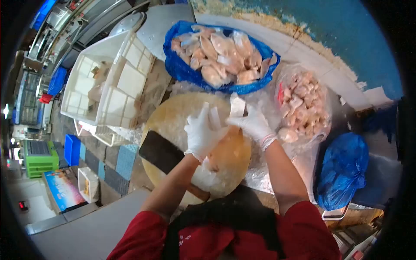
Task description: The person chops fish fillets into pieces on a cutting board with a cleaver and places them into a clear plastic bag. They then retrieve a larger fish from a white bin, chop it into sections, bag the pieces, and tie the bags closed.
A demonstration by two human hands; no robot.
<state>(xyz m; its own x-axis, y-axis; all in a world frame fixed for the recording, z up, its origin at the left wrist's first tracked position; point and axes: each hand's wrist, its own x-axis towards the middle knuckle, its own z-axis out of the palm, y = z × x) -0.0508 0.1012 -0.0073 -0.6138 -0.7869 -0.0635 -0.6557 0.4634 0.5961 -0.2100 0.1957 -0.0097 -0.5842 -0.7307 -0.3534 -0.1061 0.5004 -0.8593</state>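
Observation:
Both my hands wear thin white gloves and are over a round, wet yellowish chopping board (169, 117). My left hand (202, 135) has its fingers stretched out and apart, pointing to the far side of the board. My right hand (253, 125) is closed at the fingertips on a whitish piece of flesh (237, 105) near the board's far right edge. A cleaver (161, 151) with a broad dark blade lies on the left of the board, its wooden handle (198, 192) towards me. A small pinkish piece of flesh (211, 164) lies below my left hand.
Beyond the board, a blue bag (171, 65) holds large pale pink pieces. To the right, a clear bag (303, 104) contains small chopped pieces, and a tied blue bag (344, 169) stands nearer. A white plastic crate (80, 82) is at left. A wall (342, 39) borders the back.

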